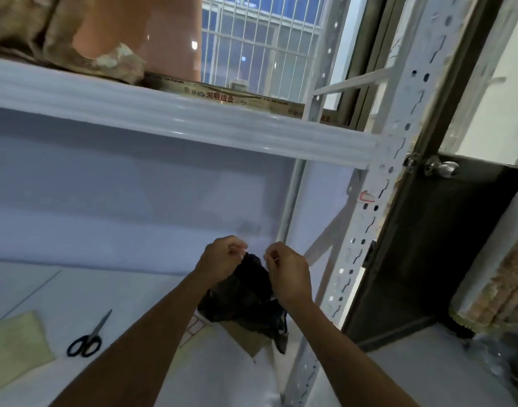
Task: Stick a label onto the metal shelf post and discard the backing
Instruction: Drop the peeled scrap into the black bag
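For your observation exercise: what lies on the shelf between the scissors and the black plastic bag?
In the head view, only the person's left forearm crosses between the scissors and the black plastic bag; the white shelf surface there looks otherwise bare.

- Whatever the left hand [222, 257] and right hand [287, 271] pinch is too small to identify.
- The black plastic bag [252, 295] beneath both hands is partly hidden.

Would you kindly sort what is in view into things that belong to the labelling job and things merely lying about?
Job: left hand and right hand pinching something small, metal shelf post, red-edged label, black bag.
Lying about: scissors, green cloth, door knob.
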